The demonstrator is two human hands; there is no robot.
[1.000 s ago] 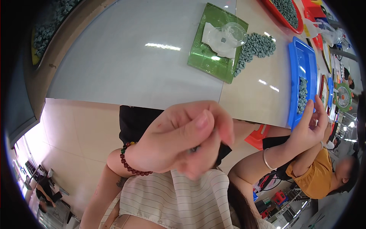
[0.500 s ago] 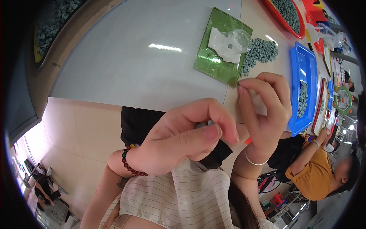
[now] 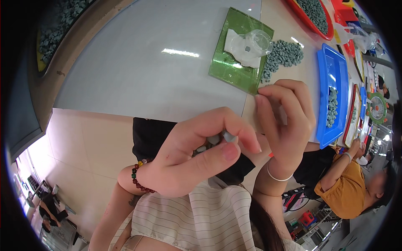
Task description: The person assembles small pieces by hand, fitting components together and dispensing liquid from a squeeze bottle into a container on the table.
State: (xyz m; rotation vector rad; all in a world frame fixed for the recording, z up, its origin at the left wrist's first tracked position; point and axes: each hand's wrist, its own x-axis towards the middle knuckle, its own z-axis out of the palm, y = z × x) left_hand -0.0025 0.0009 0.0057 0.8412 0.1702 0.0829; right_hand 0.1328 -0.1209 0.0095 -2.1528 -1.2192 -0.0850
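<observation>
My left hand (image 3: 197,154) is curled around several small grey-green stones (image 3: 213,139), which show between thumb and fingers. One paler stone sits near the tip of the thumb. To its right, my right hand (image 3: 289,115) has thumb and forefinger pinched together beside the near corner of a green glass plate (image 3: 226,69). Whatever lies between those fingertips is too small to make out. On the plate rest a white paper (image 3: 235,47) and a clear round dish (image 3: 260,43), with one small dark chip there. A heap of grey-green stones (image 3: 287,54) lies right of the plate.
At right stands a blue tray (image 3: 323,96) with some stones; a red basin (image 3: 290,5) full of stones is at the far right. More stones (image 3: 63,31) fill a container at far left. A person in an orange top (image 3: 343,190) sits to the right.
My left hand's grip has loosened and turned slightly, so more stones show inside it. My right hand has shifted a little left, still pinched.
</observation>
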